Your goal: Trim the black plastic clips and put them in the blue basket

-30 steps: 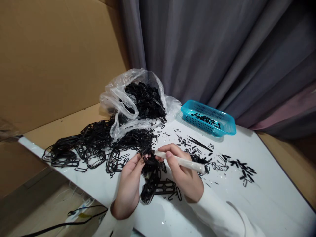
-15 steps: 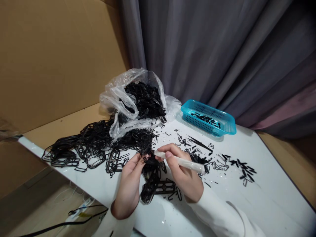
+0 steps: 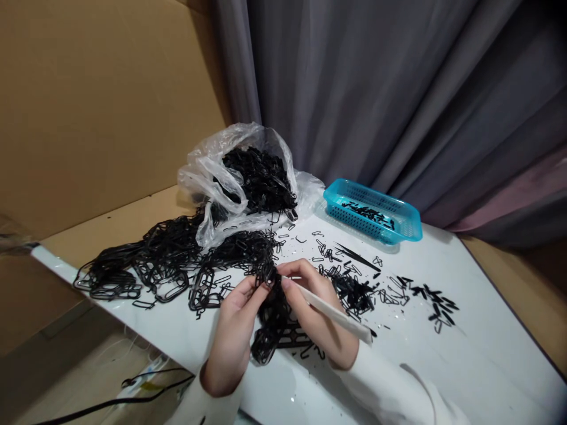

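My left hand is closed at the fingertips on the tangled black loops, which look like thin plastic or rubber frames. Part of that bunch hangs down below my fingers as a dark clump. In my right hand lies a white pen-shaped tool, its back end slanting down to the right. Its tip is hidden behind my right fingers, which meet the black loops close to my left fingertips. Under my right hand lies a flat black piece with several slots.
A clear plastic bag full of black pieces stands at the back. Left of it spreads a heap of loops. A blue basket holds small black bits. Black tweezers and scattered pieces lie on the white table.
My right hand has tilted and closed in on the loops at my left fingertips. The white tool's back end has dropped lower. My left hand has stayed nearly in place.
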`<state>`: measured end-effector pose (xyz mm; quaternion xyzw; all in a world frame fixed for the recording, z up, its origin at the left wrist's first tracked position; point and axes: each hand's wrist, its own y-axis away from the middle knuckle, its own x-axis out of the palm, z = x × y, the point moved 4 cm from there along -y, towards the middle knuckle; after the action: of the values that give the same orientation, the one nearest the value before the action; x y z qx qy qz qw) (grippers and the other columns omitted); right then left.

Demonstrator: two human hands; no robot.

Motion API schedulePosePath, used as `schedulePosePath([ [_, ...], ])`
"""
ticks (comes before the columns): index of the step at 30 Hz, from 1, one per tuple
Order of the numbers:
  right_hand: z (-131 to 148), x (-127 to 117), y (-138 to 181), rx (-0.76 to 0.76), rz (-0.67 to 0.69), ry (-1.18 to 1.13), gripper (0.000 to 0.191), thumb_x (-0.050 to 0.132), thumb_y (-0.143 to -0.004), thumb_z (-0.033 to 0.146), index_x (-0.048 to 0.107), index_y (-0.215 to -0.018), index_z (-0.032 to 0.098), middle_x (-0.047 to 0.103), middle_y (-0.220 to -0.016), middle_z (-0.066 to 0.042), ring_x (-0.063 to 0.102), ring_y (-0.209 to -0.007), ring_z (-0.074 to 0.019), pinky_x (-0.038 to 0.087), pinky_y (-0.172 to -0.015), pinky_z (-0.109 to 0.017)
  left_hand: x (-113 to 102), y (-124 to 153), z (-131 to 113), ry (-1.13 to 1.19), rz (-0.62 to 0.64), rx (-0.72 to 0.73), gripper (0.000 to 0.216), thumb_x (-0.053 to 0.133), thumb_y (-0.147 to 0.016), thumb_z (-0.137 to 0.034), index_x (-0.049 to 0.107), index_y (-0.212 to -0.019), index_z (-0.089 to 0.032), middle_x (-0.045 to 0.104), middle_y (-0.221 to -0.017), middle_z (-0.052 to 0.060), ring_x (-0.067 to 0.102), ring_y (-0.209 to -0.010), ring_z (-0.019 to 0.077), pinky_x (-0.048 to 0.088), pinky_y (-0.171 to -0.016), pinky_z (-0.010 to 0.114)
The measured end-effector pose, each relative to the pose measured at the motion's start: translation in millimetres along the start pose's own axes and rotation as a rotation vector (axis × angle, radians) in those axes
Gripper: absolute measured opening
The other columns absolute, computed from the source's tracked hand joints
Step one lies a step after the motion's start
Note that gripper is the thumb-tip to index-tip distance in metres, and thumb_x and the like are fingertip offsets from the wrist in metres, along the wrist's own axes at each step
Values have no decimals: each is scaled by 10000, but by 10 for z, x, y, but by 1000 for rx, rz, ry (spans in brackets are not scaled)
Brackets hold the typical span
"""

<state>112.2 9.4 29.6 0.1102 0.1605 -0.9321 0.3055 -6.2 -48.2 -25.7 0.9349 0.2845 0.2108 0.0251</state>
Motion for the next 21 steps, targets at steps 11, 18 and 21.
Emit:
schedulePosePath([
  [11,-17,26,13,27,-47,30,128,463,-931,225,583,-976,223,658,-932,1,610,-817,-138,444,-727,-273,4,-6,5,-4,32,10,267,751,-744,-355,682,-940,-188,708,-933,14,613,-930,174,474,-867,252],
  [18,-34,22,7,36,-110,6,142,475,-927,249,607,-970,221,654,-829,3,608,-755,-143,442,-675,-262,9,1,7,-16,39,5,283,736,-755,-368,651,-949,-180,687,-953,26,598,-939,181,465,-871,266],
  [21,-33,-9,-21,40,-98,-38,121,497,-913,238,616,-921,213,655,-834,1,609,-771,-138,455,-698,-259,-2,-10,8,-61,11,37,257,717,-766,-372,633,-916,-181,669,-906,11,587,-892,166,462,-832,249],
])
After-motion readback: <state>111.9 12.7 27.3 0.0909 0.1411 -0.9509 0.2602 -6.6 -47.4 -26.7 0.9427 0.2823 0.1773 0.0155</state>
